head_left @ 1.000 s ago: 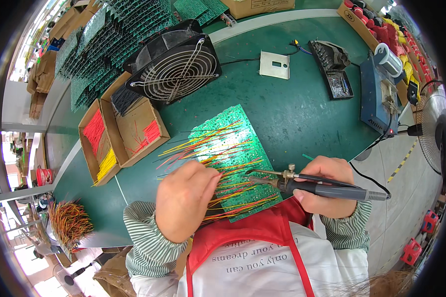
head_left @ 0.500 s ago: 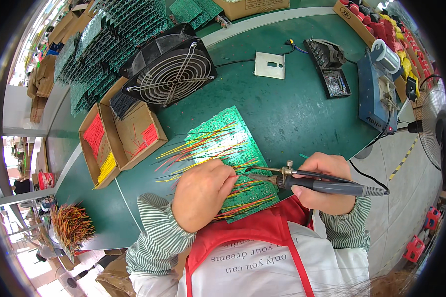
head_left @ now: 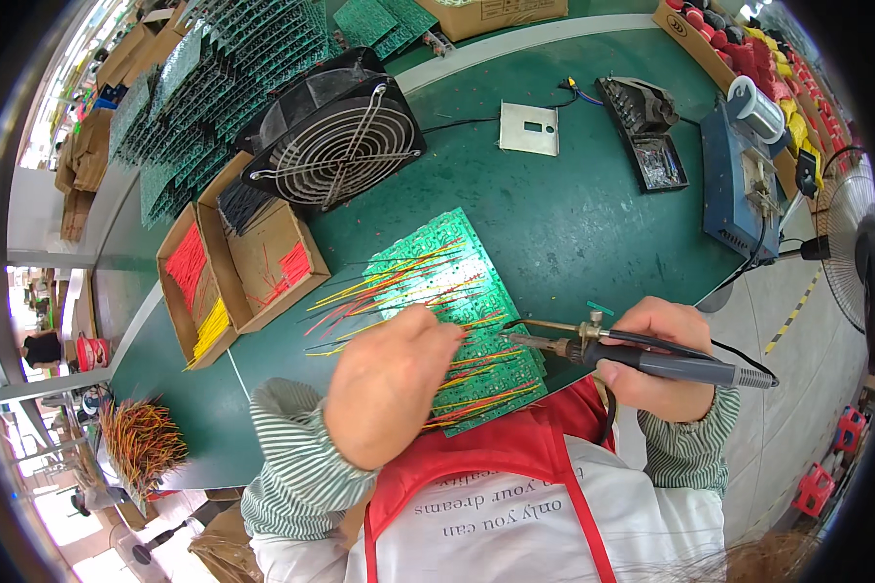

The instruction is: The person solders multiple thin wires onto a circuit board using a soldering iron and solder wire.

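Note:
A green circuit board (head_left: 501,335) lies on the table before me, with rows of red, yellow and black wires (head_left: 399,279) standing out toward the left. My left hand (head_left: 384,384) is over the board's left side, fingers drawn together among the wires; what they pinch is hidden. In my right hand (head_left: 663,355) is a soldering iron (head_left: 666,366) with a dark grey handle and a thin metal feed tube (head_left: 549,325) clamped along it. The iron's tip points left, over the board's right part, apart from my left fingers.
Cardboard trays (head_left: 287,296) of cut wires sit at left, below a black fan (head_left: 345,146). Stacked circuit boards (head_left: 224,87) fill the far left. A blue soldering station (head_left: 734,185) with a solder reel (head_left: 756,109) stands right, near an iron stand (head_left: 647,121). A wire bundle (head_left: 141,437) lies near left.
My right hand has drawn the soldering iron to the right, its tip farther from my left fingers. My left hand has shifted slightly left and up.

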`<state>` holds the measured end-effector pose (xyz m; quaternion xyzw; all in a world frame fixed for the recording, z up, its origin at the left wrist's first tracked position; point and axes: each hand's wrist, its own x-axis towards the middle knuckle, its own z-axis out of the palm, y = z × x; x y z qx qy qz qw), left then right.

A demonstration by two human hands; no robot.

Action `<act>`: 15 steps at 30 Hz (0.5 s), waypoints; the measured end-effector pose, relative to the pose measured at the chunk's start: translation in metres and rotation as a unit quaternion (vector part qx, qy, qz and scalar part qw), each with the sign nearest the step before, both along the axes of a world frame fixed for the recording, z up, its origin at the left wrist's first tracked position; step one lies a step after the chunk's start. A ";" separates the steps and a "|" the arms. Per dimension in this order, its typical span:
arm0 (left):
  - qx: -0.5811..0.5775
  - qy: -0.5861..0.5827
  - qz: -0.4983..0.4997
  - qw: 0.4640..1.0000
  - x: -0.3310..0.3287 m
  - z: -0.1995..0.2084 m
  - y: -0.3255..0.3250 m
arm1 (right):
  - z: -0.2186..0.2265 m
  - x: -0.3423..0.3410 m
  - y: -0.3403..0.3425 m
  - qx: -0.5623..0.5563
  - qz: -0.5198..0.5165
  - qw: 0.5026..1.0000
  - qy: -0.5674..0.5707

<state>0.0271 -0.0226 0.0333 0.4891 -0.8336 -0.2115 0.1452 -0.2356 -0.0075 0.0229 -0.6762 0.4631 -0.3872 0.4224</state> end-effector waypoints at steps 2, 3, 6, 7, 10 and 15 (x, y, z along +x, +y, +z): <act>0.015 -0.001 -0.018 1.000 -0.008 -0.008 0.000 | 0.001 -0.002 0.001 0.003 -0.012 1.000 0.004; 0.015 -0.001 -0.019 1.000 -0.010 -0.014 -0.002 | 0.002 -0.002 0.001 0.005 -0.016 1.000 0.004; 0.045 0.039 -0.012 0.998 -0.015 -0.025 -0.007 | 0.001 -0.005 0.001 0.013 -0.027 1.000 -0.002; 0.054 0.042 -0.013 0.998 -0.015 -0.025 -0.008 | 0.001 -0.004 0.001 0.017 -0.028 0.999 -0.005; 0.056 0.055 -0.011 0.997 -0.016 -0.027 -0.009 | -0.001 -0.002 0.000 0.010 -0.030 1.000 -0.004; 0.057 0.060 -0.007 0.997 -0.018 -0.027 -0.012 | -0.004 -0.003 -0.003 0.022 -0.023 1.000 0.001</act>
